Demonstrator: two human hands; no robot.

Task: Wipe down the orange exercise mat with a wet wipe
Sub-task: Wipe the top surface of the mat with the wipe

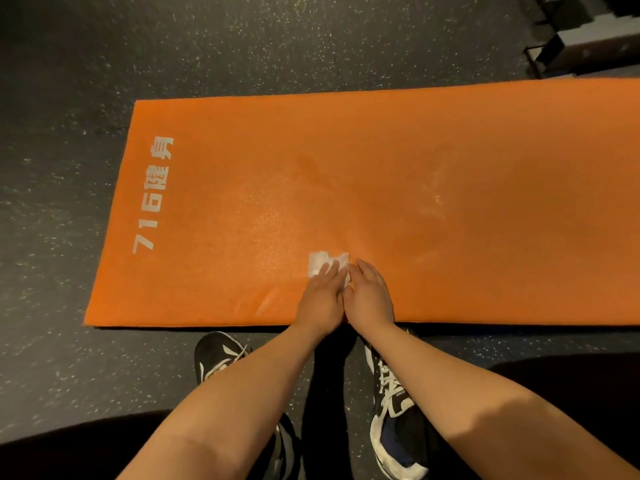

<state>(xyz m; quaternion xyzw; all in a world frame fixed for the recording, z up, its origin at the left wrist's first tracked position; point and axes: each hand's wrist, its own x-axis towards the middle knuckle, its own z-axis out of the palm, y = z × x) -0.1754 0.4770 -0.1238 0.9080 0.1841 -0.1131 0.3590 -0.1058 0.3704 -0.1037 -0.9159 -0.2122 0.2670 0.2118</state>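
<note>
Dark speckled flooring (pixel 242 46) borders the orange mat (pixel 450 150) on its far, left and near edges; the right end runs out of view. White lettering (pixel 152 195) sits along the left end. The white wipe (pixel 320 261) lies on the mat close to the near edge. The left hand (pixel 320 301) presses it with straight fingers. The right hand (pixel 370 296) rests flat alongside, touching the left. Whitish smears (pixel 434 199) mark the centre. Two shoes (pixel 394 393) stand just off the near edge. A dark frame (pixel 554 53) stands near the far edge.
</note>
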